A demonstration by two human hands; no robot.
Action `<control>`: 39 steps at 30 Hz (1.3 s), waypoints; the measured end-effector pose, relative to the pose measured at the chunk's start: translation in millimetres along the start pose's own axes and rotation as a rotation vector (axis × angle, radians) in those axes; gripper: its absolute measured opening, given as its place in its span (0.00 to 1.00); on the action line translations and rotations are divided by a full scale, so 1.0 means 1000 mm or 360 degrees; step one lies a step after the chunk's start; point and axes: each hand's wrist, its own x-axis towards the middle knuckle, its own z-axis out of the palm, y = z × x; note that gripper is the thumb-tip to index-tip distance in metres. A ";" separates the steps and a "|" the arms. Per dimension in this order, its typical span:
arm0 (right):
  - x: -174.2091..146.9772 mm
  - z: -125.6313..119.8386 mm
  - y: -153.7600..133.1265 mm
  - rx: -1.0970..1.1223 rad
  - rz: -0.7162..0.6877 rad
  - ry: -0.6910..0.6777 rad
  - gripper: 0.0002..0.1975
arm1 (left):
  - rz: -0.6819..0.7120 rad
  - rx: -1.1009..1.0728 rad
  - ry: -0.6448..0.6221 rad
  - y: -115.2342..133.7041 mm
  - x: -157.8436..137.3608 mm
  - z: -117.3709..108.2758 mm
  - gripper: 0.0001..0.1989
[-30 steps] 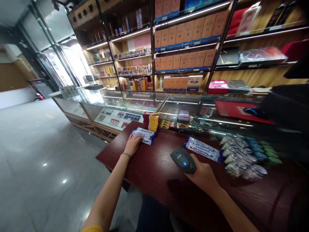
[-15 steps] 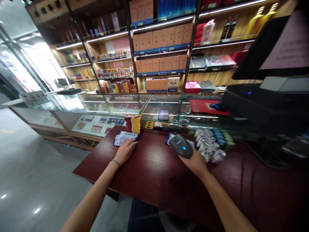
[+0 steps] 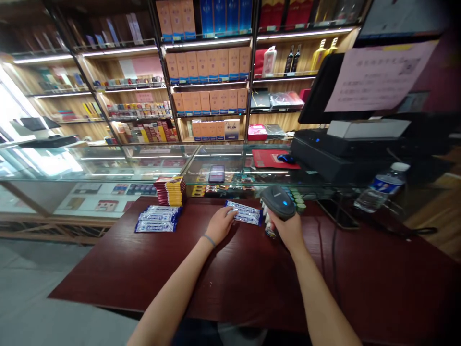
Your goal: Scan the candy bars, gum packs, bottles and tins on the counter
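Observation:
My right hand (image 3: pixel 288 228) is wrapped around the handle of a dark barcode scanner (image 3: pixel 277 201) with a blue light on top. The scanner is held above a group of small jars (image 3: pixel 270 229) and partly hides them. At the left end of some blue-and-white sachets (image 3: pixel 245 213), the fingers of my left hand (image 3: pixel 220 226) are closed on a sachet's edge. Farther left on the dark red table lies a fanned pile of similar blue-and-white sachets (image 3: pixel 157 219). Behind that pile stands a stack of red and yellow packets (image 3: pixel 170 191).
A glass display counter (image 3: pixel 151 163) runs behind the table (image 3: pixel 144 269). At the right are a monitor with a pink paper sheet (image 3: pixel 382 79), a black cash drawer (image 3: pixel 317 156), a phone (image 3: pixel 338 214), cables and a water bottle (image 3: pixel 382 187). Shelves of boxes line the back wall.
My left hand has gone from the left sachet pile to the sachets at the right. The view has turned right. The scanner, still in my right hand, now hangs over the jars.

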 end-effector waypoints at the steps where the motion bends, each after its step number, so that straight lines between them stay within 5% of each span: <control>1: 0.002 -0.004 -0.001 0.0045 0.0007 0.0004 0.15 | -0.0004 -0.0005 0.0004 0.005 0.006 0.007 0.18; 13: 0.010 -0.025 -0.007 0.0234 -0.0001 0.0167 0.18 | -0.0134 0.0100 -0.0181 0.010 0.013 0.022 0.13; 20: 0.009 -0.021 -0.004 0.0273 0.0009 0.0162 0.17 | -0.0209 -0.0039 -0.0087 0.017 0.011 0.013 0.11; 27: -0.001 -0.009 -0.013 0.0080 0.0001 0.0057 0.19 | -0.0739 -0.0771 0.0367 0.004 0.006 0.000 0.11; 32: -0.010 0.006 -0.007 0.0024 -0.0008 0.0012 0.18 | -0.1405 -0.1886 0.0632 -0.021 0.004 -0.030 0.19; 39: -0.027 0.035 -0.006 -0.0199 -0.0133 -0.0317 0.21 | -0.1651 -0.2384 0.0675 -0.045 -0.008 -0.072 0.11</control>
